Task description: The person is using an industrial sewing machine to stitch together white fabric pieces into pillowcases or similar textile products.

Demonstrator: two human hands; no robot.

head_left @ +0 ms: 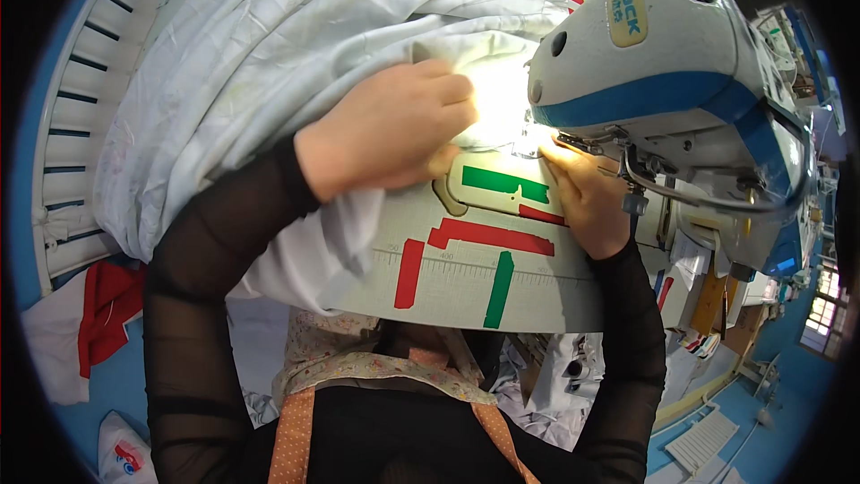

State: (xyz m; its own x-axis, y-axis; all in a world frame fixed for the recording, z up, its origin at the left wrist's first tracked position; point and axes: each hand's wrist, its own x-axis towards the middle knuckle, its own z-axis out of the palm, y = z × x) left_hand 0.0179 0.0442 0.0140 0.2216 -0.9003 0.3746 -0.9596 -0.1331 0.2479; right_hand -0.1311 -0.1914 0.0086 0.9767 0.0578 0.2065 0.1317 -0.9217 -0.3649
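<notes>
A big white-grey cloth [296, 45] lies in loose folds over the sewing machine's bed, its near part hanging off the front edge. My left hand [403, 121] is closed on the cloth left of the needle, fingers curled and thumb low. To the right, my right hand [589, 202] reaches in under the white and blue sewing machine head [645, 63]. Its fingers are stretched out, with the tips beside the presser foot [527, 142]. Strong lamp glare washes out the cloth near the needle, so the stitching spot cannot be made out.
Red tape [493, 235] and green tape [500, 291] mark the machine table [448, 278] along a printed ruler. A white slatted rack [76, 125] stands at the left. Red and white cloth [112, 314] hangs below it. A curved metal bar [717, 204] juts out beside my right wrist.
</notes>
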